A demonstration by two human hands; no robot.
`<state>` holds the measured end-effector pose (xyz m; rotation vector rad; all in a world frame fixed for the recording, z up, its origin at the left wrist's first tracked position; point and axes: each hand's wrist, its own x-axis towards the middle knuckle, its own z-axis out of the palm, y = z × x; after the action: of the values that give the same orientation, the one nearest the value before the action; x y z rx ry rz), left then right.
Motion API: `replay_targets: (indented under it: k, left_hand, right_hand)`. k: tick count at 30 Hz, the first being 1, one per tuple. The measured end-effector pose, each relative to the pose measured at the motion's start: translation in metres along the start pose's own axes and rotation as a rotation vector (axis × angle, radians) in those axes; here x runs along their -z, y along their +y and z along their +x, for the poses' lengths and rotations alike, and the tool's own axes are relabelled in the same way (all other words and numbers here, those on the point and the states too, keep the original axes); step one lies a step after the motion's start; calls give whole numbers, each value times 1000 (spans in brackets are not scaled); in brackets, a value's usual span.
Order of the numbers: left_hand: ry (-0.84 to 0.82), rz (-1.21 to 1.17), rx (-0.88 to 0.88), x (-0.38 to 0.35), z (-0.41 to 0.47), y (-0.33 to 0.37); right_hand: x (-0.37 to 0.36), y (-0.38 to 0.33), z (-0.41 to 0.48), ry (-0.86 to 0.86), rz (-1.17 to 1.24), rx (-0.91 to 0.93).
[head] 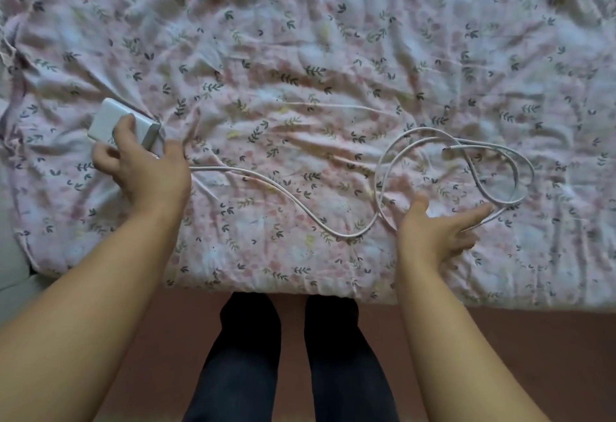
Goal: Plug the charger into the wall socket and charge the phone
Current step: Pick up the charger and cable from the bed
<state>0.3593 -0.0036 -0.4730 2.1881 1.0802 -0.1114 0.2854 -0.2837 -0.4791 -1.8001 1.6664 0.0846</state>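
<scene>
A white charger block [111,118] lies on the bed at the left. My left hand [150,171] hovers over its near side with fingers spread, fingertips touching or just above it; it has no closed grip. The white cable [300,205] runs from the block to the right and ends in loose loops [466,155]. My right hand [440,231] is held flat with fingers apart, its fingertips at the near edge of the loops, holding nothing. No phone or wall socket is in view.
The bed is covered by a wrinkled pink sheet [316,54] with a leaf print; its near edge runs across the lower middle. Below it are a reddish-brown floor [533,355] and my legs in dark trousers [246,355].
</scene>
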Motion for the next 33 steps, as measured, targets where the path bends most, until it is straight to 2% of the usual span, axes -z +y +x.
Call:
replay_targets:
  k: [6, 13, 19, 29, 33]
  left_hand:
    - [143, -236, 260, -3, 24, 13]
    - [133, -408, 504, 0, 49, 21]
    - [142, -424, 506, 0, 48, 21]
    - [107, -576, 506, 4, 41, 29]
    - [62, -517, 492, 11, 40, 31]
  right_hand:
    - [-6, -25, 7, -55, 145, -21]
    - [-27, -46, -7, -142, -56, 151]
    - [-31, -46, -8, -90, -44, 183]
    - [-32, -50, -1, -82, 177, -156]
    - [-29, -51, 0, -126, 177, -141]
